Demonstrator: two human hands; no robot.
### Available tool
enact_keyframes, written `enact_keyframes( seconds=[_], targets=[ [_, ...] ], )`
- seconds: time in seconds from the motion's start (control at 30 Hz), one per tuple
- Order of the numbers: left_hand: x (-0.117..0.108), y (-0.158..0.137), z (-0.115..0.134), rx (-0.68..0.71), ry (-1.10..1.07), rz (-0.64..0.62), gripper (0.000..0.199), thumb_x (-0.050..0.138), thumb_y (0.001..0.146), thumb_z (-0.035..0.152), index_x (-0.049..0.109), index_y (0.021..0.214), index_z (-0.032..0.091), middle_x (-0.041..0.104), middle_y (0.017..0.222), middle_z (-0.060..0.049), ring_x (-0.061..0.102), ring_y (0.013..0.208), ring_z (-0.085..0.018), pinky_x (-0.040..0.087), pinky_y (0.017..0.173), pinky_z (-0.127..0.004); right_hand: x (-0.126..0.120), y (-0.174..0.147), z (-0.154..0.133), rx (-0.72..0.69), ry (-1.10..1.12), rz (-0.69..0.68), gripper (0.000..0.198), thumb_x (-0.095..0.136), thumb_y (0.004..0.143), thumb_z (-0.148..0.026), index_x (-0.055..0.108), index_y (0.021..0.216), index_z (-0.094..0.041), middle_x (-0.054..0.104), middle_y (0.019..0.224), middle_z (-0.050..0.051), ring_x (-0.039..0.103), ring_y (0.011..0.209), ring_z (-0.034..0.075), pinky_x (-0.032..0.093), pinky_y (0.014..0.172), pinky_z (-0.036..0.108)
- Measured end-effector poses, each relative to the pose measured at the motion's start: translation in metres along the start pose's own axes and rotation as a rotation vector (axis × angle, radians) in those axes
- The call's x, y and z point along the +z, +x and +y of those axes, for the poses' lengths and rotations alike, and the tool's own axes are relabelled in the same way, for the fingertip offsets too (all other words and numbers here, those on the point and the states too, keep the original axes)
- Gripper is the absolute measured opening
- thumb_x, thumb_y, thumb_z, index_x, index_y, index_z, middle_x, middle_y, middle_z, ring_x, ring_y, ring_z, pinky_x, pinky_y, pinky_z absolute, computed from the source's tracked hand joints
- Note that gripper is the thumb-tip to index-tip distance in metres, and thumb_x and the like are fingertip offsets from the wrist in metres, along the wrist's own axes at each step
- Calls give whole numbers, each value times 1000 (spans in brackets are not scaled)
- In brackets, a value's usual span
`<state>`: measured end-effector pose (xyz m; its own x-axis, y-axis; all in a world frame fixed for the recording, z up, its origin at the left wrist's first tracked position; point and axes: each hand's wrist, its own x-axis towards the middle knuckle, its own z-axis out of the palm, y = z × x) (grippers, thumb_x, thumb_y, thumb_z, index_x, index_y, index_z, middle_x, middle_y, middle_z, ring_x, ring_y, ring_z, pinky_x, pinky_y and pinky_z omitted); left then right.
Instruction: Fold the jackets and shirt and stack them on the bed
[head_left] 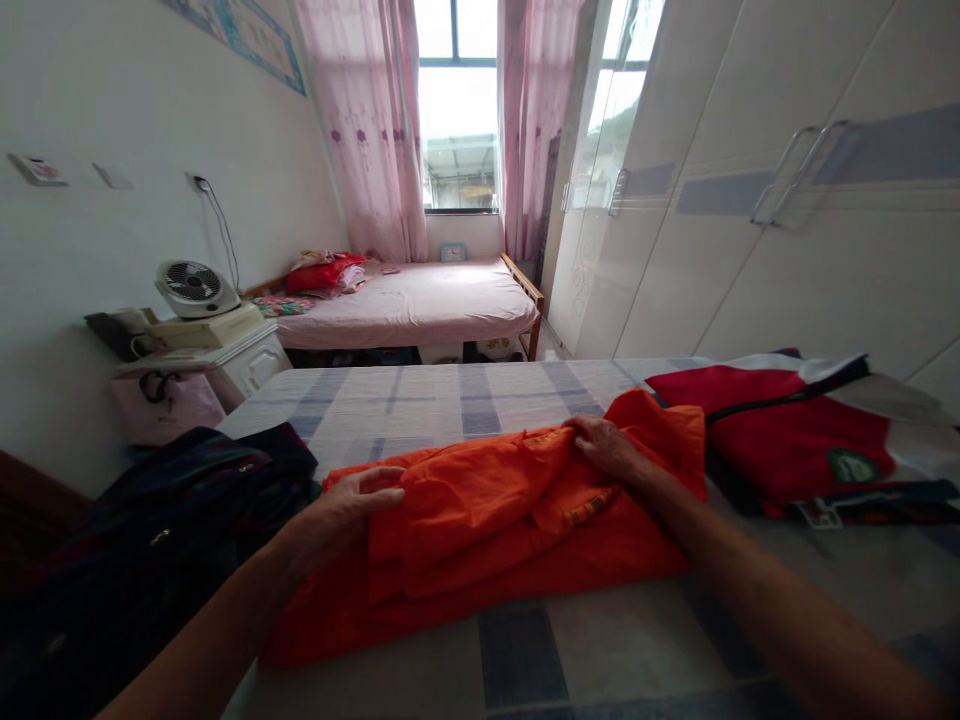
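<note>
An orange garment (480,500), partly folded and wrinkled, lies across the checked bed in front of me. My left hand (356,505) is at its left side, fingers stretched out and thumb apart, holding nothing. At the upper right of the folded layer, my right hand (604,445) has its fingers curled onto the orange cloth, and the fingertips are partly hidden. Small dark-and-yellow marks show on the fabric below that hand. A raised orange fold stands just beyond the right wrist.
Dark clothing (217,490) is heaped at the left. A red and white garment (787,430) lies at the right on the checked bed sheet (525,660). Farther off are a pink-sheeted bed (435,300), a fan (196,288) on a cabinet, and white wardrobes (750,270).
</note>
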<state>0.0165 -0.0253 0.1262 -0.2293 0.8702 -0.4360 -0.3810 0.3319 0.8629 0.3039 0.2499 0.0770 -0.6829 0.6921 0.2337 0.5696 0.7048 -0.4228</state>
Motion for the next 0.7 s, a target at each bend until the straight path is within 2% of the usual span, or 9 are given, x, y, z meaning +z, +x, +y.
enact_keyframes(
  seconds=[0.17,0.3,0.37,0.5,0.6,0.7],
  targets=[
    [11,-5,-4,199,-31,157,46,75,65,24,55,106,19,70,95,-5,68,81,-18,55,73,-27,4,7,3,61,2,-17,27,41,80,-14,64,93,-15,68,92,9,61,85,19,43,77,28],
    [6,-1,-18,289,272,301,44,76,63,35,61,99,15,70,96,-7,67,78,-20,54,65,-27,6,11,4,107,-19,-7,29,39,80,-11,64,92,-13,68,95,12,60,89,21,44,81,30],
    [2,-1,-24,302,319,347,43,75,64,36,62,98,14,70,96,-8,67,78,-20,54,64,-26,5,12,1,108,-25,11,30,39,80,-10,64,94,-13,67,101,12,59,96,21,42,87,31],
    [4,-6,-19,328,142,366,34,72,70,22,61,102,16,70,86,-5,68,70,-16,55,60,-22,-5,10,-24,85,-30,107,34,37,84,-15,60,109,-14,60,120,12,53,112,22,37,99,34],
    [15,-10,-4,280,-147,369,31,58,78,4,58,107,14,69,82,-5,67,64,-12,54,56,-18,-12,5,-56,-73,-21,175,36,38,90,-26,54,121,-18,54,131,9,43,125,22,31,105,38],
    [31,-15,9,173,-445,264,26,45,87,7,57,110,8,68,81,-9,67,63,-15,57,55,-23,-9,3,-80,-211,3,129,40,34,93,-36,52,124,-19,54,132,9,38,131,23,30,106,42]
  ],
)
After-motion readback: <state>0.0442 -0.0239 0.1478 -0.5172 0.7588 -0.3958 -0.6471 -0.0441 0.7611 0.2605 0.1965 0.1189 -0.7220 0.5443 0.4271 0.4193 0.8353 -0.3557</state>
